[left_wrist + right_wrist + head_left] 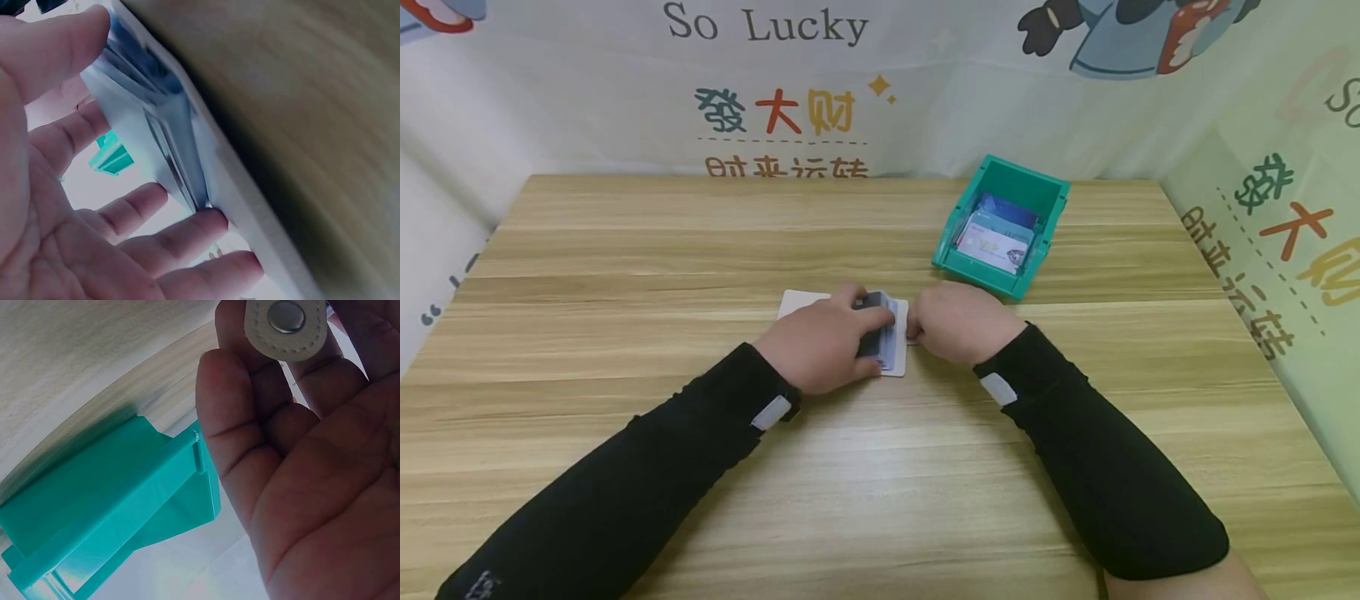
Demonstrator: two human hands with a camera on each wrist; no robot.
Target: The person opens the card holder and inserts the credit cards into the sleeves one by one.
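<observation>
A white card holder [797,302] lies open on the table, its clear sleeves [889,346] fanned between the covers. My left hand [820,346] grips it, thumb along the near edge and fingers over the sleeves and far edge. From the left wrist, the stacked sleeves [178,134] show inside the thick cover [228,181]. At the right edge of the holder is my right hand [962,323], its fingers curled. They pinch the holder's snap tab [284,347], a stitched pale strap end with a round metal stud. The pinching fingertips are partly hidden behind this tab.
Just beyond my right hand stands a teal bin [976,280] holding several cards [992,247], the top one white and marked VIP. A printed cloth [925,133] hangs behind the wooden table [700,242] and along its sides.
</observation>
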